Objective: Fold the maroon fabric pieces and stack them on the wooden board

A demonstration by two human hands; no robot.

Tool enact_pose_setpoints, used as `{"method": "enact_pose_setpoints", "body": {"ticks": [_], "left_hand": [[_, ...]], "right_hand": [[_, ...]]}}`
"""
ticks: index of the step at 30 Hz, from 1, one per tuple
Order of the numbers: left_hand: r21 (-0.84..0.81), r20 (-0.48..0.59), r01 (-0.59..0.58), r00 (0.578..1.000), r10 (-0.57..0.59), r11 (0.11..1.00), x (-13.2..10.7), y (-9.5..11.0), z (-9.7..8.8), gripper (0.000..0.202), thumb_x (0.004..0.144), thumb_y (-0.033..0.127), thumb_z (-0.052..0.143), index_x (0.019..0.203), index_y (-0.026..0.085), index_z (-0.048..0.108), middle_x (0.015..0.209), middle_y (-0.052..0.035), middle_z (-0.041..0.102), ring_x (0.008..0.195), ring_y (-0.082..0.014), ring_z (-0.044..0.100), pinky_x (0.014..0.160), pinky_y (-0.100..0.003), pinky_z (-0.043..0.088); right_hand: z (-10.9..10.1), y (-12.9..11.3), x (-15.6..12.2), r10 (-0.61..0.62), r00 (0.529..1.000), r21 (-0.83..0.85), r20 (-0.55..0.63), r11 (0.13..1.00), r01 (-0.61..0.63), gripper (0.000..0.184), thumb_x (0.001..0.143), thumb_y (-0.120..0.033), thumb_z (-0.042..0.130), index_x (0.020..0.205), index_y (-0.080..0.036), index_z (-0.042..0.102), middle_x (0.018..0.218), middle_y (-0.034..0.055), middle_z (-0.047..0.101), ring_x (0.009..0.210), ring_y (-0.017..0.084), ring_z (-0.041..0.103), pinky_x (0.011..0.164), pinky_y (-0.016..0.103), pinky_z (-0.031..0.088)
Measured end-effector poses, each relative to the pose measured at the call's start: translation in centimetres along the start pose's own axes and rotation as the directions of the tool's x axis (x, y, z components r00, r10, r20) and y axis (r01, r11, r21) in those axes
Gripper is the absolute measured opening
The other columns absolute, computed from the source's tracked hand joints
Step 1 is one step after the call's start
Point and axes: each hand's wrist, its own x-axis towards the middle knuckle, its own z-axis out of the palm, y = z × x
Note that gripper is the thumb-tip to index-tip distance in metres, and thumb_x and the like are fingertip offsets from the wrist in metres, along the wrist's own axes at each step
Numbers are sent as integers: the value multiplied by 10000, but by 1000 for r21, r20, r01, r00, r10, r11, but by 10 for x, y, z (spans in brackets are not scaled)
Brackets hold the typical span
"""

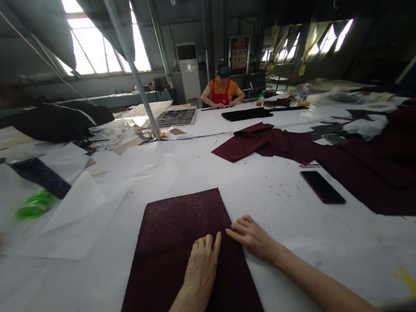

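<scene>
Fingertips of our left hand point(202, 262) rested, loosely bent, on a flat, dark maroon cloth panel point(177, 242); whether they pinched any of it, we could not tell. Our right hand point(254, 237) met the panel's right edge, its fingers narrowed together and pointing left, though we could not tell whether it gripped the fabric. The panel lay straight in front of us on a broad, white-topped table point(278, 213), its far end speckled paler. Beyond our right hand lay a black rectangular phone point(323, 187), near a slim reddish pen point(310, 166) and a rumpled maroon fabric heap point(381, 173). To our left were thin, translucent white sheets point(75, 213) and a bright green, blurred object point(35, 205). Across the table, a co-worker in a red apron point(223, 94) bent over the surface.
</scene>
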Motion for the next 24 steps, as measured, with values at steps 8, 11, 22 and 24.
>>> {"method": "enact_pose_setpoints", "body": {"ticks": [8, 11, 22, 24], "left_hand": [[-18, 30, -3, 1000, 4, 1000, 3, 3, -3, 537, 867, 111, 463, 1395, 189, 405, 930, -87, 567, 813, -219, 545, 723, -371, 470], [-97, 15, 15, 1000, -13, 995, -5, -4, -2, 523, 861, 103, 456, 1380, 158, 417, 990, -97, 580, 861, -225, 551, 765, -389, 481], [-245, -58, 388, 909, -413, 888, -134, -135, 34, 367, 931, 278, 441, 1265, 148, 522, 1235, -100, 587, 1149, -243, 524, 1011, -423, 411], [-255, -82, 418, 889, -450, 872, -157, -149, 42, 366, 925, 323, 458, 1248, 171, 539, 1262, -96, 583, 1199, -259, 505, 1041, -450, 392]], "right_hand": [[-15, -22, 1, 219, 972, 2, -88, 975, -220, 373, 893, -40, 385, 1200, -154, 563, 1034, 105, 612, 965, 218, 510, 904, 419, 344], [-8, -45, 18, 248, 965, 98, -82, 966, -240, 321, 918, -139, 446, 1215, -181, 560, 1064, 98, 620, 985, 216, 528, 900, 403, 354], [19, -49, 10, 276, 943, -33, -187, 958, -287, 286, 937, -201, 413, 1112, -184, 639, 1052, 89, 676, 1027, 262, 560, 936, 454, 277], [14, -52, 18, 281, 937, -27, -205, 956, -293, 293, 944, -203, 388, 1016, -180, 672, 969, 85, 692, 1016, 262, 566, 935, 450, 274]]}}
